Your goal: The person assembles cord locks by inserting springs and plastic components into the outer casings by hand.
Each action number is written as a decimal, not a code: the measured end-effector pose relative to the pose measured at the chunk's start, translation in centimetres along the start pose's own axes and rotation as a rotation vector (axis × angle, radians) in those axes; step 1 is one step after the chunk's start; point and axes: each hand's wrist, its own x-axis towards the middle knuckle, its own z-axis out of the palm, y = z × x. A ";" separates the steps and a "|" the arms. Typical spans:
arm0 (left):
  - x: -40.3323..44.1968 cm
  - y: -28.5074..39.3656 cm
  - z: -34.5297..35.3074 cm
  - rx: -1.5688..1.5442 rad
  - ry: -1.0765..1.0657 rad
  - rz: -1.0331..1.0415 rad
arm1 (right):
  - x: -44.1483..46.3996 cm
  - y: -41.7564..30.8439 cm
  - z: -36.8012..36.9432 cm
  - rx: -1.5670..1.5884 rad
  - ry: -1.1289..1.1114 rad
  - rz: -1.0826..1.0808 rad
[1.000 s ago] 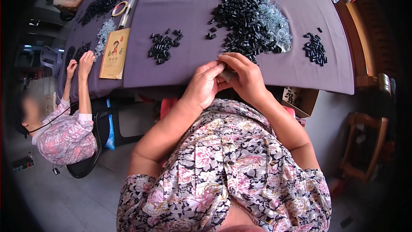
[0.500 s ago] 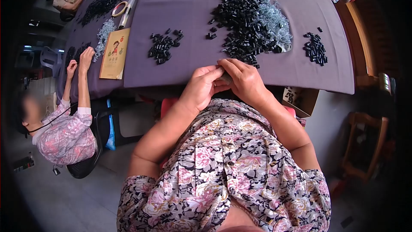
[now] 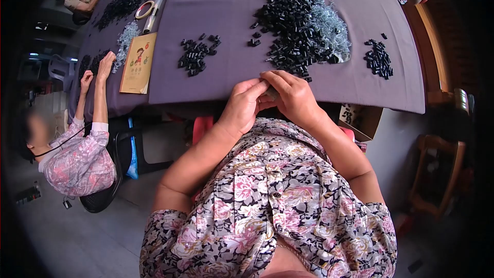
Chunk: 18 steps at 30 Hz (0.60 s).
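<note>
My left hand (image 3: pixel 244 104) and my right hand (image 3: pixel 292 94) meet at the table's front edge, fingers closed together. What they pinch between them is too small and too covered to make out; a dark greyish patch shows between the fingers. Just beyond my hands lies a big heap of small black plastic pieces (image 3: pixel 285 31). A pile of clear, shiny small parts (image 3: pixel 329 31) adjoins it on the right. To the left is a smaller group of black pieces (image 3: pixel 198 54), and at the far right another cluster of black pieces (image 3: pixel 378 59).
A yellow booklet (image 3: pixel 138 64), a tape roll (image 3: pixel 144 10) and a clear cylinder (image 3: pixel 153 15) lie at left on the purple tablecloth (image 3: pixel 221 10). A co-worker (image 3: pixel 77 162) sits at left, hands over parts. An open cardboard box (image 3: pixel 363 121) stands below the right front edge.
My hands stay almost in place, still pressed together. At left, the co-worker's farther hand has shifted slightly up and to the right.
</note>
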 end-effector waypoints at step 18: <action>-0.9 1.3 -0.7 -0.078 -0.049 -0.093 | 0.2 -0.6 -0.2 0.192 -0.023 0.105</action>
